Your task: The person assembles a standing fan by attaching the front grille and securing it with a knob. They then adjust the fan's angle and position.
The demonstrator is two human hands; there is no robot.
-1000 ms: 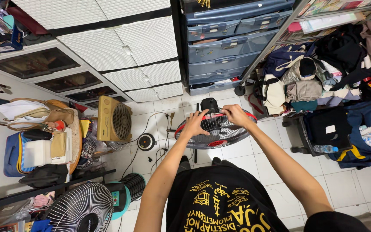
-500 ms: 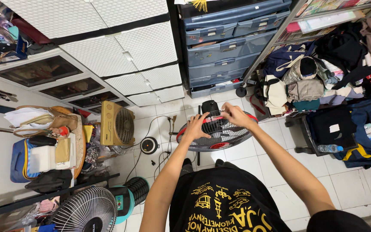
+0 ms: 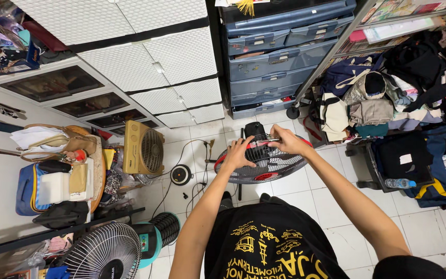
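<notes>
A standing fan [image 3: 264, 165] with a red-rimmed wire guard faces up on the white tile floor in front of me. My left hand [image 3: 237, 154] lies spread on the left side of the wire guard. My right hand [image 3: 285, 140] grips the guard near the hub at its far edge, fingers closed on the wires. The fan's black motor housing [image 3: 255, 129] shows just beyond my hands. My black shirt with yellow print fills the bottom of the view.
A tan box fan [image 3: 144, 151], a small round black part [image 3: 181, 174] and loose cables lie left. A teal fan [image 3: 110, 253] stands at the bottom left. Blue plastic drawers [image 3: 280, 62] and white cabinets [image 3: 166, 57] are ahead. Racks of clothes [image 3: 403, 103] crowd the right.
My view has shifted slightly. Both hands stay on the fan guard; the right hand has settled closer to the hub.
</notes>
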